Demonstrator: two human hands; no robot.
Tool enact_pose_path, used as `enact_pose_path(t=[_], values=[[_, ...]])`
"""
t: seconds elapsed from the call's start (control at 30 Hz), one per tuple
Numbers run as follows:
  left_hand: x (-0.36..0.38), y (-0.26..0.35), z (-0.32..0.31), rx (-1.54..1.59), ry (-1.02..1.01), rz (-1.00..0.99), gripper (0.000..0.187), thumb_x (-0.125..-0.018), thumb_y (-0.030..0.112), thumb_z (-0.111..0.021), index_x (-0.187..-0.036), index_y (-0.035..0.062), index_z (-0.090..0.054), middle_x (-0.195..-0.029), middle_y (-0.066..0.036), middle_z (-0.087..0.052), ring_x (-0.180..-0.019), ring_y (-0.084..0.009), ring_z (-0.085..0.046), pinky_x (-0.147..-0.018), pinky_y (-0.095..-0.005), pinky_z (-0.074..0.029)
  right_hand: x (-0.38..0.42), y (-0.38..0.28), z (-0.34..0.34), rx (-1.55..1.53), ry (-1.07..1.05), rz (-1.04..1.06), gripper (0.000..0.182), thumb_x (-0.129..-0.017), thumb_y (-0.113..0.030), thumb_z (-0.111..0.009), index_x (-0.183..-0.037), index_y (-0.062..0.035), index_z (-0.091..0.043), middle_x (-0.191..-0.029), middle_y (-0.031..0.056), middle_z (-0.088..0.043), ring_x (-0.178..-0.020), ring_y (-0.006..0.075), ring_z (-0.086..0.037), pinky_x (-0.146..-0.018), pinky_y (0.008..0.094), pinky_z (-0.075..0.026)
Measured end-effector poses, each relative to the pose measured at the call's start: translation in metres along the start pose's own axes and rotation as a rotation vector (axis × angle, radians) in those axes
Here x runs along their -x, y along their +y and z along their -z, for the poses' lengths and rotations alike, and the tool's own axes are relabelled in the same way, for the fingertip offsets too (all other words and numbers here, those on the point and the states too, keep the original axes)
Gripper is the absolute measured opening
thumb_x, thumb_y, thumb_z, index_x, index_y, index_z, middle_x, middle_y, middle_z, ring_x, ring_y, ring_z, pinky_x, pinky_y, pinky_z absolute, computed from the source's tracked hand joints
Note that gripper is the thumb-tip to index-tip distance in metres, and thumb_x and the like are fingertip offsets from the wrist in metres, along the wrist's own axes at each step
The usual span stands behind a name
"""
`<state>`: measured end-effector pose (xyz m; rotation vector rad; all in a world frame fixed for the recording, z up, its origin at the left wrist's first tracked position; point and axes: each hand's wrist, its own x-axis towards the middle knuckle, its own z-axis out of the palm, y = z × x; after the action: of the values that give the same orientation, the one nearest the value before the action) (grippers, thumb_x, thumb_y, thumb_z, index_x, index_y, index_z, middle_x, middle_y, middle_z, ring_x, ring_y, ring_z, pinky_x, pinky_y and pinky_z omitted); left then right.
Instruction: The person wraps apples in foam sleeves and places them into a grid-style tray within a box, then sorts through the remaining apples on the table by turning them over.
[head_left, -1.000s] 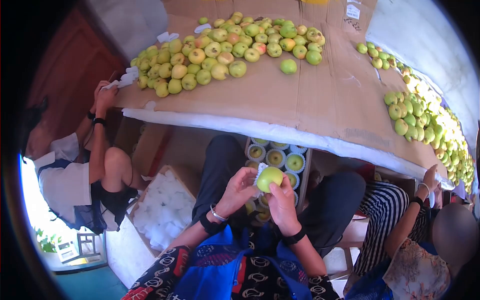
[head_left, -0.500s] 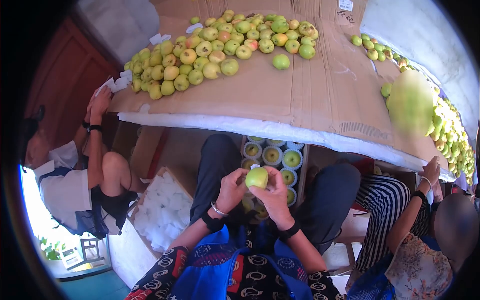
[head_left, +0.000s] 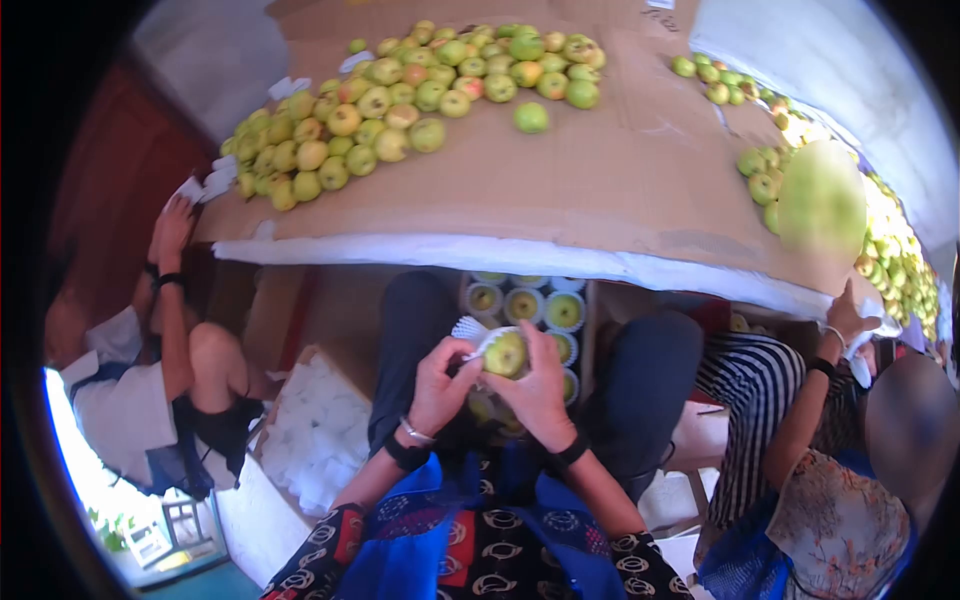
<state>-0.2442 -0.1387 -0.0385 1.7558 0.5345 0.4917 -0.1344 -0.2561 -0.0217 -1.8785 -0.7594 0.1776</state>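
Here, below the front edge of the worktop (head_left: 580,190) and over the box (head_left: 591,312), 2 hands meet around 1 apple: the right hand (head_left: 541,392) grips its right side between thumb and fingers, the left hand (head_left: 440,388) pinches at its left. The apple (head_left: 507,354) looks round, without a clear long axis; the foam net (head_left: 468,328) flares up-left, toward the worktop's edge.

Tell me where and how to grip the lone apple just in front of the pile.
Grip the lone apple round its widest part, fingertips on its left and right sides, coming from the near side. Its round shape suits a spread, cupping hold. Bare cardboard lies before it, while the pile crowds behind and to the left, so this approach looks clearest.
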Motion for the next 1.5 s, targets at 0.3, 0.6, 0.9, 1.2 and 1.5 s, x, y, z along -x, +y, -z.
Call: enact_pose_path(t=[0.3,0.6,0.9,1.2,1.5], values=[[-0.013,0.005,-0.007,0.578,-0.125,0.401,0.029,-0.086,0.011,-0.055,-0.112,0.0076,-0.043,-0.103,-0.004,-0.052,-0.093,-0.0120,-0.052,-0.080,-0.0268,-0.045,-0.006,0.003,-0.008,0.098,0.114,0.146,0.055,-0.060,-0.012,-0.070,-0.108,-0.0012,-0.045,-0.105,0.0180,-0.048,-0.096,0.0350,-0.048,-0.081,0.0394,-0.041],[-0.012,-0.002,0.002,0.513,0.004,0.257,0.051,-0.082,-0.002,-0.052,-0.130,0.0033,-0.034,-0.119,-0.011,-0.048,-0.105,-0.0176,-0.049,-0.091,-0.0296,-0.039,-0.002,0.010,-0.017,-0.373,-0.012,0.063,0.036,-0.072,-0.002,-0.058,-0.105,-0.0037,-0.046,-0.099,0.0161,-0.048,-0.096,0.0333,-0.048,-0.083,0.0375,-0.040],[-0.011,0.006,0.000,0.588,-0.110,0.328,0.049,-0.084,0.001,-0.052,-0.129,0.0052,-0.033,-0.119,-0.010,-0.046,-0.106,-0.0180,-0.048,-0.091,-0.0308,-0.041,-0.008,0.020,-0.019,-0.331,0.022,0.054,0.013,-0.078,-0.005,-0.054,-0.090,-0.0033,-0.051,-0.088,0.0140,-0.051,-0.083,0.0320,-0.052,-0.072,0.0375,-0.043],[-0.013,0.001,-0.007,0.491,-0.147,0.444,0.049,-0.085,0.004,-0.052,-0.128,0.0096,-0.030,-0.116,-0.008,-0.045,-0.105,-0.0173,-0.049,-0.086,-0.0298,-0.045,-0.005,0.007,-0.016,-0.279,0.010,0.216,0.007,-0.080,-0.011,-0.053,-0.084,-0.0048,-0.052,-0.082,0.0119,-0.049,-0.084,0.0310,-0.050,-0.073,0.0381,-0.041],[-0.028,-0.010,0.007,0.357,0.070,0.194,0.049,-0.077,-0.006,-0.045,-0.124,0.0032,-0.036,-0.116,-0.010,-0.047,-0.105,-0.0199,-0.048,-0.089,-0.0315,-0.041,0.000,-0.010,-0.006,-0.145,-0.054,0.124,0.035,-0.074,-0.013,-0.061,-0.105,-0.0055,-0.046,-0.100,0.0161,-0.046,-0.098,0.0336,-0.047,-0.083,0.0394,-0.041]])
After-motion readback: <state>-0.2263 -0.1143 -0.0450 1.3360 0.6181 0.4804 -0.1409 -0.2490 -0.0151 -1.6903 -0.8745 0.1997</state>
